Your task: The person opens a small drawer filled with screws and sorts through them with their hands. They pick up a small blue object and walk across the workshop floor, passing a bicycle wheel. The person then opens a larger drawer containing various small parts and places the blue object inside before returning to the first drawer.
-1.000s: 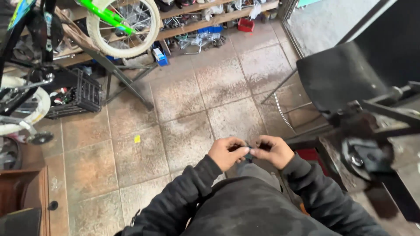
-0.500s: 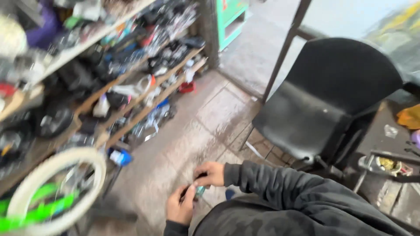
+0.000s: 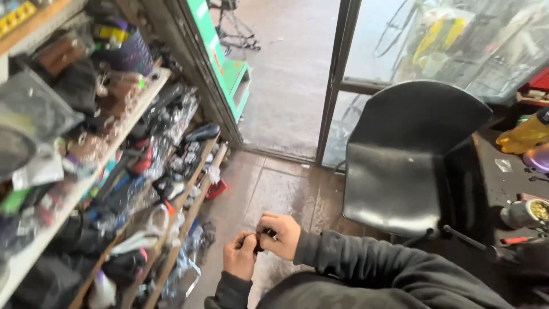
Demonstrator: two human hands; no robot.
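We are holding both hands low in the middle of the view, just above a dark lap and over the tiled floor (image 3: 274, 189). Our left hand (image 3: 240, 256) is curling its fingers and pinching one end of a small dark part (image 3: 262, 240), while our right hand (image 3: 280, 234) is closing its thumb and fingers on the other end, so the two hands are meeting with the part between them. What the part is, we cannot tell; it is too small and mostly covered by fingers.

To our left, slanted wooden shelves (image 3: 154, 94) are crowding in, their front edges running down towards our left elbow. They are carrying packets, dark pouches and loose bits that are hanging out past the shelf lips. A small red box (image 3: 215, 189) is sitting on the floor at the foot of the shelves.

To our right, a black chair (image 3: 409, 166) is standing close, its seat edge lying just beside our right sleeve. Past it, a dark tabletop (image 3: 503, 183) is holding a yellow object (image 3: 526, 134) and a small cup (image 3: 523, 213).

Between the shelves and the chair, a strip of tiled floor is lying open, leading ahead to a doorway (image 3: 286, 74) with a metal frame post (image 3: 337, 80) on its right edge and a green panel (image 3: 217, 51) on its left.
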